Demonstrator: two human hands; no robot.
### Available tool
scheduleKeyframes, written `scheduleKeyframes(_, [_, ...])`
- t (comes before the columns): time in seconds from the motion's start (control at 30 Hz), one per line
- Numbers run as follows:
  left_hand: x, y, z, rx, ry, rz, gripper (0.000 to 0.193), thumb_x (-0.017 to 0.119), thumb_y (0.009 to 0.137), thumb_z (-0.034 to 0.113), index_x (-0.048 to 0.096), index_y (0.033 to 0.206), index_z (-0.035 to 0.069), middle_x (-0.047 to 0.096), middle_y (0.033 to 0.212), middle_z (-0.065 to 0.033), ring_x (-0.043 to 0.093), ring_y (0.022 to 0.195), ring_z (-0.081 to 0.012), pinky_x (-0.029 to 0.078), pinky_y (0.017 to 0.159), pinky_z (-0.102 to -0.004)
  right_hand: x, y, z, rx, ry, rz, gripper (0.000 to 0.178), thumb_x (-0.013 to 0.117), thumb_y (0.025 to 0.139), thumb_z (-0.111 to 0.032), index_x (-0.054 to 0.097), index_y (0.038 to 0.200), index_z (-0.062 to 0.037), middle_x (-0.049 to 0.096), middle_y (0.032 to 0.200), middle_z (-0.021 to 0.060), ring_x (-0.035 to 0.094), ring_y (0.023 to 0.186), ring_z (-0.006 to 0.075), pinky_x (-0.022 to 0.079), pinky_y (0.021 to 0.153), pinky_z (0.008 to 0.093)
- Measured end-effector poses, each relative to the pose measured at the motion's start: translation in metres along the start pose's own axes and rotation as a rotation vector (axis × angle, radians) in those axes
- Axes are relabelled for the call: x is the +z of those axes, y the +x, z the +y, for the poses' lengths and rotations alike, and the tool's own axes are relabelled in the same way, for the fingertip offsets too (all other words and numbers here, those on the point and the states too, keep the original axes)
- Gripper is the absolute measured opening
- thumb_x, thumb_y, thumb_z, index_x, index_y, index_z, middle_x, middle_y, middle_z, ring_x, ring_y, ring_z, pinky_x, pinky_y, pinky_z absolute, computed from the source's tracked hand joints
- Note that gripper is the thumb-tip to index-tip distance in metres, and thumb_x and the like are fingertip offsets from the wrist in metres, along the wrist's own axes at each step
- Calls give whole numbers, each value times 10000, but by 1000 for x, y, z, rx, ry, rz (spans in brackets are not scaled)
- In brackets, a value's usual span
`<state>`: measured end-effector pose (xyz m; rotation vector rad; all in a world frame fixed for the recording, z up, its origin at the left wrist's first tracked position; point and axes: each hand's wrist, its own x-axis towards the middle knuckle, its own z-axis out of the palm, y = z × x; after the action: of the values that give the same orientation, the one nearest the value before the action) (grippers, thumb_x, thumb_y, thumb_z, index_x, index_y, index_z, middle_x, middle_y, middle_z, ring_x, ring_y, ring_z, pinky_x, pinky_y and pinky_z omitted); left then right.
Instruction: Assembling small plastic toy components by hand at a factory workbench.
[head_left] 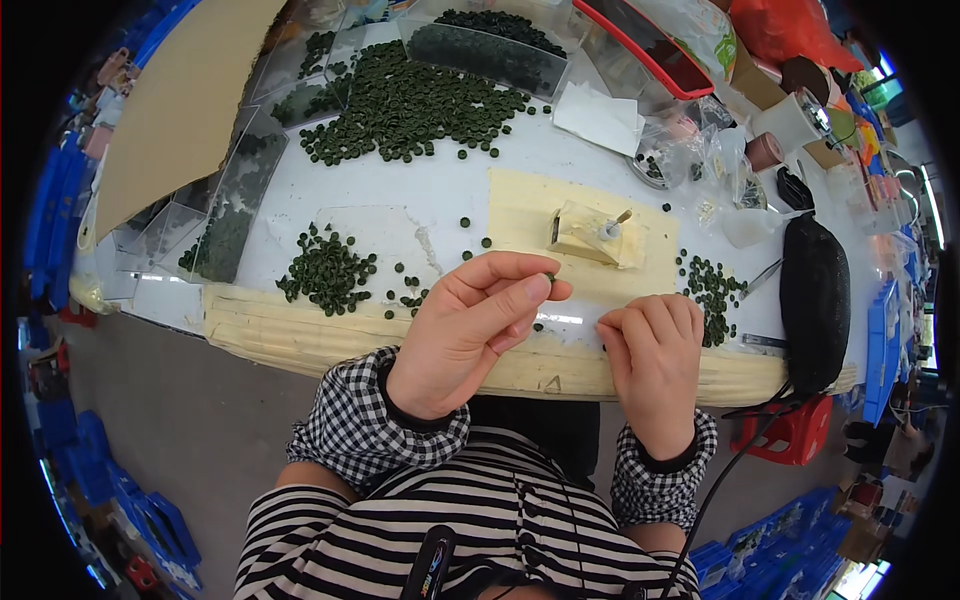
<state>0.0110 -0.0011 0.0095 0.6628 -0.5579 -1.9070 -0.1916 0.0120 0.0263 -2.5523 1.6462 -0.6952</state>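
Observation:
My left hand (465, 330) is raised over the table's near edge, pinching a small dark green disc (552, 278) between thumb and fingertips. My right hand (655, 365) is closed at the padded edge, its fingers curled downward; what they hold, if anything, is hidden. Just beyond both hands stands a small taped block (590, 238) with a thin peg upright on it. Left of my left hand lies a loose pile of green discs (325, 275). A smaller scatter of discs (712, 300) lies to the right of my right hand.
A large heap of discs (410, 100) spreads at the back beside clear plastic bins (485, 60). Cardboard (185, 100) leans at the left. A folded white tissue (598, 118), tweezers (762, 275) and a black pouch (815, 300) lie to the right. A red stool (790, 435) stands below.

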Motion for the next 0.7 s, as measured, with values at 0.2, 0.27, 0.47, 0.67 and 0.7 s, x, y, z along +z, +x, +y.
scheduleKeyframes(0.2, [6,-3,-11,20,142,20,176,584,942,58,620,1112,35,691,1019,-107,464,658,-16,375,579,-170,-2,5,-7,225,439,212,63,684,795,-24,626,820,-19,576,821,66,523,812,231,416,775,318])
scheduleKeyframes(0.27, [9,-5,-12,63,175,29,188,613,915,25,629,1101,11,694,1020,-102,558,755,-44,442,649,-167,4,7,-12,265,644,273,50,677,816,-24,629,829,-14,590,837,70,527,812,214,420,757,300])
scheduleKeyframes(0.47, [13,-6,-19,163,291,86,186,657,868,-28,675,1053,-16,701,971,-92,627,837,-80,500,738,-186,22,13,-22,268,845,345,37,676,833,-27,642,844,-15,604,853,69,536,828,194,429,763,289])
scheduleKeyframes(0.67, [12,-5,-20,194,301,121,178,675,855,-30,695,1031,-15,691,895,-46,604,789,-55,485,689,-179,27,11,-25,276,841,350,40,684,827,-26,651,845,-11,599,844,71,536,823,193,430,747,286])
scheduleKeyframes(0.7, [12,-5,-20,198,306,131,180,677,853,-31,696,1031,-14,688,885,-39,601,781,-52,481,680,-177,27,11,-26,277,840,351,41,685,826,-26,652,844,-11,599,843,71,536,822,194,430,745,285])
